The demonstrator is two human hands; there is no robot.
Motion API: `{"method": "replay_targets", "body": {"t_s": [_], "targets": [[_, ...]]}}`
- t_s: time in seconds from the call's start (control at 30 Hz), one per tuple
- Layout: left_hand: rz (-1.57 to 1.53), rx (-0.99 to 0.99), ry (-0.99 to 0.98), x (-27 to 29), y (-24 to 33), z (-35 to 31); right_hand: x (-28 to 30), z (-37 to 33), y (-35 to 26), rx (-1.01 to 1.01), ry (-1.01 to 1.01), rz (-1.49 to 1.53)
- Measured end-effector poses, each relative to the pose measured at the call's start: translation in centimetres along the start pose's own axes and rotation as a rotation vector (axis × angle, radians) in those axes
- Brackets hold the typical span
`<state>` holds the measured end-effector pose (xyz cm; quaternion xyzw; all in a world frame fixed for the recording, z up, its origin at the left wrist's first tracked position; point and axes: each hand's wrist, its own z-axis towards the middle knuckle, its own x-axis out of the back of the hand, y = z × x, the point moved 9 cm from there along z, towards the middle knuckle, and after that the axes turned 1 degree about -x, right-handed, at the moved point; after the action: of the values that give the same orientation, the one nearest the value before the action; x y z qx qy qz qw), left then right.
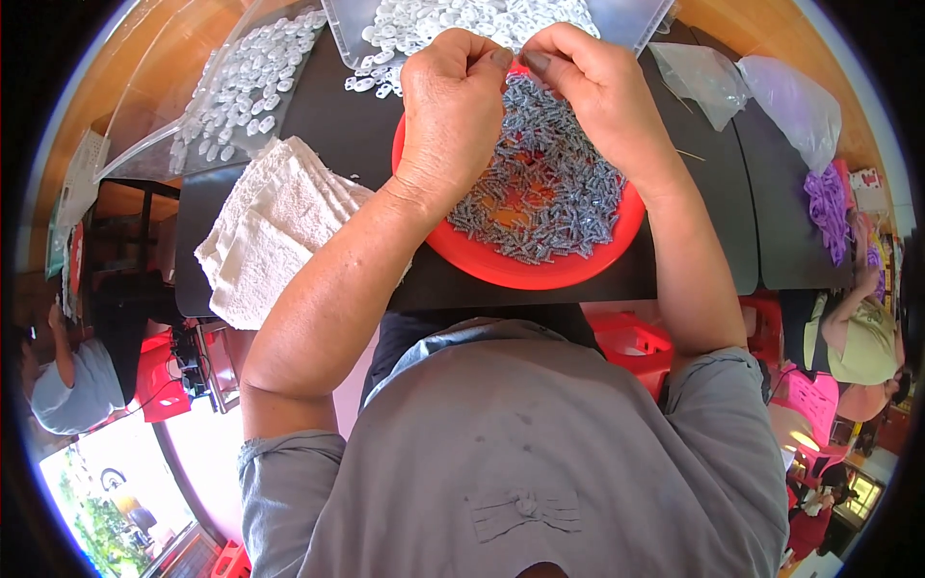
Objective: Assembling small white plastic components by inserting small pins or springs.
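Both of my hands are raised over the far rim of a round red basin, their fingertips almost meeting. My left hand is closed in a pinch of thumb and forefinger. Opposite it, my right hand also pinches; whatever lies between the fingers is too small or hidden to name. Heaped in the basin are many small grey ridged pieces, like screws or springs. Just beyond my fingers, small white oval plastic parts with holes fill a clear bin, and several lie loose before it.
A folded white towel lies left of the basin on the black table. Farther left, a clear bag holds more white parts. Plastic bags and a purple bundle are at the right. Other people sit at both sides.
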<state>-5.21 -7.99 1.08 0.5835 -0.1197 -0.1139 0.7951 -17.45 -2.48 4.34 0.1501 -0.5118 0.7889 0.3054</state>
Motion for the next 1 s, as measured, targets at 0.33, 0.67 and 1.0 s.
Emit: {"method": "replay_targets", "body": {"t_s": [0.33,0.67,1.0], "targets": [[0.132,-0.154,0.017,0.0,0.9,0.1,-0.1,-0.2,1.2,-0.161,-0.009,0.157],[0.218,-0.287,0.018,-0.2,1.6,-0.3,-0.3,-0.4,1.6,-0.304,-0.079,0.262],[0.195,-0.231,0.024,-0.1,1.7,-0.5,0.0,-0.2,-0.6,0.006,0.061,0.014]]}}
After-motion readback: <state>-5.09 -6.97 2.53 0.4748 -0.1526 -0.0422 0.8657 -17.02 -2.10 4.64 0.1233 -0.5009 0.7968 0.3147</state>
